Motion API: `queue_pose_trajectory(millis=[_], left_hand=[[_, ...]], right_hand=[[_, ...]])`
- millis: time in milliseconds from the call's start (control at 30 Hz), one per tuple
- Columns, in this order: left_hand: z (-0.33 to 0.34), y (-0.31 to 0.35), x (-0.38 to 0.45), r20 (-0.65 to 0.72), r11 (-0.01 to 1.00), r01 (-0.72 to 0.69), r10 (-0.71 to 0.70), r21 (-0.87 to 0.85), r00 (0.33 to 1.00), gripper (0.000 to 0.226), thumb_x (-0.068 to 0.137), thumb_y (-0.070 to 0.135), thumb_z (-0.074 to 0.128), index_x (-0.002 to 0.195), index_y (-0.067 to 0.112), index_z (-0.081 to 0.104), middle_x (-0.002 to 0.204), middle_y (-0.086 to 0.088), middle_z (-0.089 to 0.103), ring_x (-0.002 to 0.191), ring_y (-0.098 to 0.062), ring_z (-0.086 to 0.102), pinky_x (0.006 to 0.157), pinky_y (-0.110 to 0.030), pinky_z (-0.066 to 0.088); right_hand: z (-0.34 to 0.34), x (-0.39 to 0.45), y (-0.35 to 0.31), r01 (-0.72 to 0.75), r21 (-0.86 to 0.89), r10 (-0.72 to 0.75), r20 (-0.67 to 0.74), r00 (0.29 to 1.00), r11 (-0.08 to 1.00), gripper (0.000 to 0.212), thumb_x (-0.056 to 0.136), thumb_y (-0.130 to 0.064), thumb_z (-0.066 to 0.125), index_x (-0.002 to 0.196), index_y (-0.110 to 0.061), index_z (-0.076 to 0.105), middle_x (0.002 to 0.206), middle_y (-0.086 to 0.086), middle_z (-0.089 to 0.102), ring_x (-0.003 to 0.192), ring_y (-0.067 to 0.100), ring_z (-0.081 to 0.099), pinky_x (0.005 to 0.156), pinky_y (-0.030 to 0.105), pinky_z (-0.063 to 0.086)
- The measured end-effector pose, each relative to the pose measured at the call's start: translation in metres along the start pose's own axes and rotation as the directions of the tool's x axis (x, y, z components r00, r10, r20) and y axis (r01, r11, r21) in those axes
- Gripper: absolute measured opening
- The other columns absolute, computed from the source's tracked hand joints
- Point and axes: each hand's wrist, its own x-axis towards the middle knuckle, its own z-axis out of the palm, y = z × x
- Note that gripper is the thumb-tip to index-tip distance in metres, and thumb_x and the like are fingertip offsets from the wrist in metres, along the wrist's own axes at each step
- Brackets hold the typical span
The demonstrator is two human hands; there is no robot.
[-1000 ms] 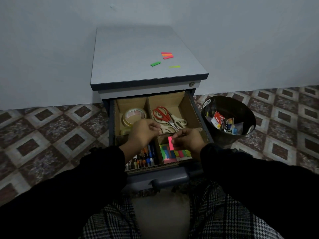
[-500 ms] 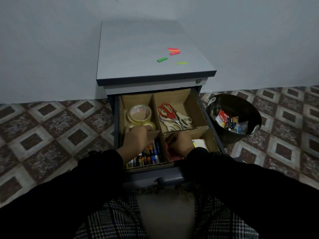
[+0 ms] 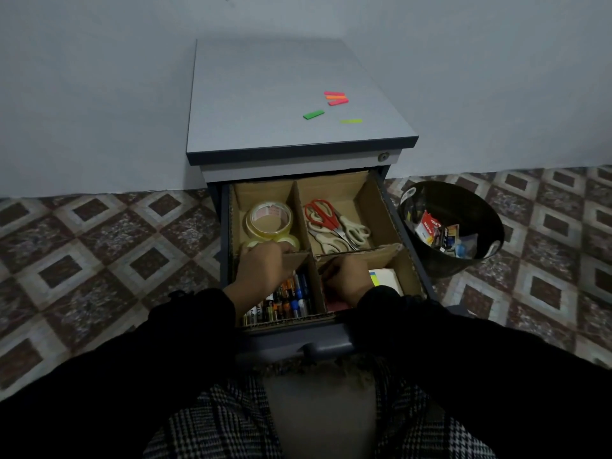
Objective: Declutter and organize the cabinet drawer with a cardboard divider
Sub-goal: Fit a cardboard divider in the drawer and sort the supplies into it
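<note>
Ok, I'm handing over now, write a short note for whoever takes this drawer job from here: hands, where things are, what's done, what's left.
Left hand: rests on the cardboard divider by the tape rolls; grip unclear.
Right hand: down in the front right compartment, on pink sticky notes; grip hidden.
Done: tape back left, scissors back right, batteries and markers front left, notepad front right. Discards are in the bin.
Left: the coloured sticky flags on the cabinet top probably belong front right; then close the drawer.

Open room above scissors [image 3: 334, 223] compartment
</note>
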Motion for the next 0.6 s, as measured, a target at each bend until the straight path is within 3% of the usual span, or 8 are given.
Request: queue_pose_trajectory(millis=[200,267,333,433,600], left_hand=[[0.000,-0.001,0.002,0.042,1.000,0.011,-0.010,-0.008,0.999,0.031,0.086,0.028,0.064,0.116,0.022,0.063,0.112,-0.002,0.067,0.108,-0.023,0.058,0.099,-0.038,0.039],[-0.002,0.000,0.003,0.052,0.999,0.015,-0.013,-0.032,0.999,0.030,0.086,0.029,0.063,0.115,0.021,0.064,0.111,-0.002,0.067,0.106,-0.022,0.059,0.093,-0.034,0.043],[-0.005,0.002,0.006,0.066,0.999,0.023,-0.020,-0.041,0.998,0.032,0.086,0.026,0.064,0.117,0.020,0.062,0.114,-0.002,0.066,0.106,-0.019,0.059,0.084,-0.027,0.044],[-0.015,0.005,0.015,0.060,0.999,0.023,-0.021,-0.042,0.998,0.034,0.086,0.013,0.063,0.120,0.017,0.061,0.123,-0.002,0.062,0.112,-0.017,0.057,0.085,-0.024,0.045],[-0.043,0.018,0.040,-0.030,0.998,0.011,-0.013,-0.062,0.999,0.030,0.082,0.007,0.065,0.109,0.018,0.067,0.117,-0.002,0.064,0.104,-0.017,0.059,0.082,-0.027,0.046]], right_hand=[[-0.005,-0.003,-0.002,0.028,-0.024,-0.027,0.030,0.999,0.999,0.018,0.080,0.000,0.060,0.092,-0.004,0.073,0.099,0.011,0.071,0.095,0.023,0.064,0.075,0.019,0.044],[-0.009,-0.005,-0.002,0.029,0.017,-0.030,0.054,0.998,0.999,0.014,0.080,0.001,0.061,0.082,-0.006,0.072,0.087,0.008,0.071,0.078,0.020,0.064,0.074,0.026,0.051],[-0.018,-0.006,-0.003,0.012,0.036,-0.015,0.085,0.996,0.999,0.014,0.081,0.002,0.061,0.077,-0.008,0.070,0.076,0.005,0.067,0.058,0.009,0.054,0.059,0.021,0.051],[-0.041,-0.005,-0.004,-0.033,0.070,0.021,0.165,0.986,0.997,0.018,0.084,0.004,0.056,0.075,-0.010,0.062,0.067,0.003,0.060,0.052,0.012,0.053,0.046,0.020,0.047],[-0.094,0.011,-0.016,0.100,-0.036,-0.093,0.156,0.983,0.994,0.011,0.086,-0.003,0.059,0.095,-0.004,0.066,0.084,0.010,0.064,0.068,0.017,0.058,0.060,0.025,0.049]])
